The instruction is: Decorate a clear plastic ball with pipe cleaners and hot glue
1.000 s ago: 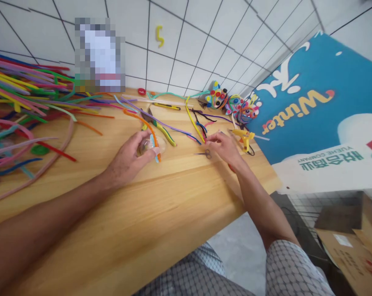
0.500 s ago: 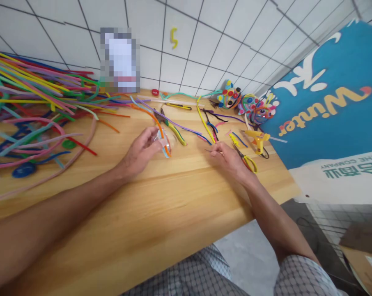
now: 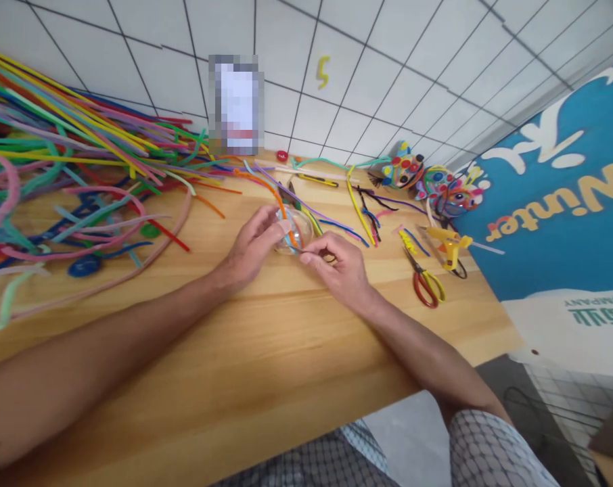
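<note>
My left hand (image 3: pixel 256 247) grips a clear round ball (image 3: pixel 302 228), its thumb pressing an orange pipe cleaner (image 3: pixel 275 191) and a light blue one against the surface. The orange strip runs away from the ball toward the back of the table. My right hand (image 3: pixel 337 264) is closed in a pinch on a thin dark strip (image 3: pixel 302 251) at the ball's lower right side. Behind the ball lie pliers (image 3: pixel 311 220), partly hidden by it.
Many coloured pipe cleaners (image 3: pixel 108 145) cover the left side. Scissors (image 3: pixel 427 283), a yellow glue gun (image 3: pixel 449 243) and decorated balls (image 3: pixel 404 166) are at right. A yellow cutter (image 3: pixel 317 180) lies behind; a phone-like blurred object (image 3: pixel 237 101) stands at the wall.
My right hand has moved left with the dark strip, from beside the yellow pipe cleaner to the ball. My left hand still holds the ball. The camera view has shifted left.
</note>
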The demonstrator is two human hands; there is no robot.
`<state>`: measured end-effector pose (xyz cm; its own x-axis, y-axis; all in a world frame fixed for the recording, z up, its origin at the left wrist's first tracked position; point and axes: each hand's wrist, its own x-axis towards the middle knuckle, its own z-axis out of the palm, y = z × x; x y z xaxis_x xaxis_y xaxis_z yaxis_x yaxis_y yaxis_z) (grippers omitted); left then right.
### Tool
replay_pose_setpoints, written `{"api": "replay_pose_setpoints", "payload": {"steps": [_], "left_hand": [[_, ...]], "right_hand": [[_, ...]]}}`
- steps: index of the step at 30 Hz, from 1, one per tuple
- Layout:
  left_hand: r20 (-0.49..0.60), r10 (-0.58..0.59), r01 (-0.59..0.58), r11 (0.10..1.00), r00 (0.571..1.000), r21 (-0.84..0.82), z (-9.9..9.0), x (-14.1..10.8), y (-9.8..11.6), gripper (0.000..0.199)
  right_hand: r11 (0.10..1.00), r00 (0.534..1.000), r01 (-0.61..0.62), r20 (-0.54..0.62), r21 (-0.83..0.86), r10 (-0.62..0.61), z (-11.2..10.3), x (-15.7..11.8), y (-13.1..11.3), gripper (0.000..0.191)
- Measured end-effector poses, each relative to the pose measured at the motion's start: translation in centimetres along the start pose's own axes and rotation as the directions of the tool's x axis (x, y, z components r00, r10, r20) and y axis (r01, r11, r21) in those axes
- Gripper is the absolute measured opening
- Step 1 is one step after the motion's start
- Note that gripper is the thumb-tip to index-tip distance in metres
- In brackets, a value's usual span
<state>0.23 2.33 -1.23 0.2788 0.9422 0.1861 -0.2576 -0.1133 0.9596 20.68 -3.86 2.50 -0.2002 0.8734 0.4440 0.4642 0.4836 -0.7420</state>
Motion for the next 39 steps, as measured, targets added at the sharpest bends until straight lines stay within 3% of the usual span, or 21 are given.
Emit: {"api": "replay_pose_setpoints", "payload": {"steps": [13,29,39], "left_hand": [[0.022,0.078,-0.079,0.996,0.997,0.05,0.05,-0.18,-0.02,0.032],[0.072,0.091,-0.098,0.99,0.993,0.102,-0.4,-0.35,-0.33,0.033],[0.108,0.098,-0.106,0.992,0.989,0.07,-0.58,-0.35,-0.6,0.038]], "right_hand": [[0.985,0.991,-0.132,-0.011,0.115,0.134,0.46,-0.13,0.19,0.03],[0.914,0.951,-0.31,0.082,0.261,0.298,0.24,0.09,-0.15,0.048],[0.894,0.944,-0.329,0.106,0.305,0.311,0.16,0.22,-0.1,0.041]]}}
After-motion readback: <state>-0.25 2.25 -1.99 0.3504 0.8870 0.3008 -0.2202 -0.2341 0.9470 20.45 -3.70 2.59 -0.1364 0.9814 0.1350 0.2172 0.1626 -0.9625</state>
